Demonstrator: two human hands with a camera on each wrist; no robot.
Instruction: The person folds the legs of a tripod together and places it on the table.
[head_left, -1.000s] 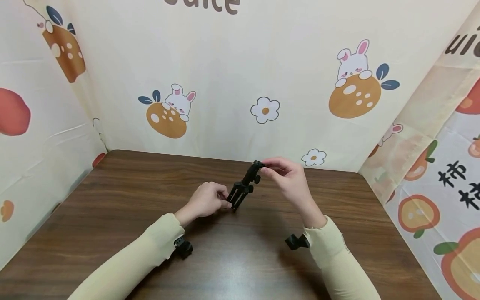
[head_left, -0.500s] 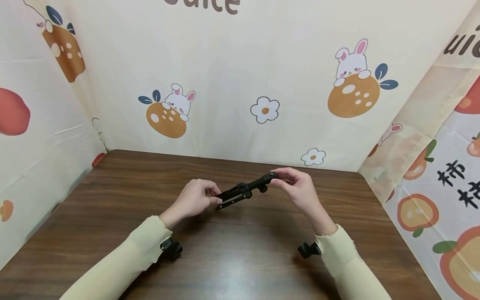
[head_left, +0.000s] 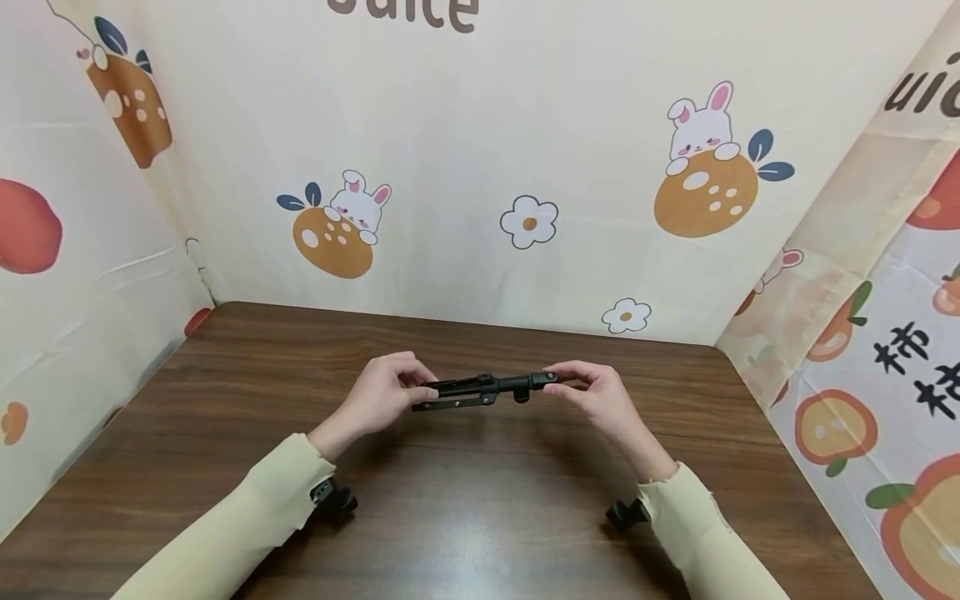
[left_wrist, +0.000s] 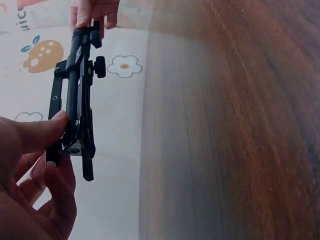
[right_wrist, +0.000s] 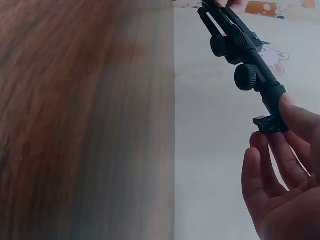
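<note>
A small black folding tripod (head_left: 487, 388) is held nearly level above the table, its legs folded together and pointing left. My left hand (head_left: 384, 392) pinches the leg ends between thumb and fingers. At the other end, my right hand (head_left: 596, 396) pinches the head of the tripod. In the left wrist view the tripod (left_wrist: 75, 90) shows its centre tube, legs and two round knobs, with the left thumb pressed on a leg. The right wrist view shows the knobs of the tripod (right_wrist: 245, 76) close up, with the right thumb and fingers on its head end.
The brown wooden table (head_left: 465, 508) spreads below both hands. A cream curtain (head_left: 450, 125) printed with rabbits and flowers hangs behind the far table edge, and more printed cloth stands at both sides. Black cameras sit on both wrists.
The tripod has swung from a steep tilt to nearly level. My right hand has moved down and right with the head end, while my left hand has shifted left with the legs.
</note>
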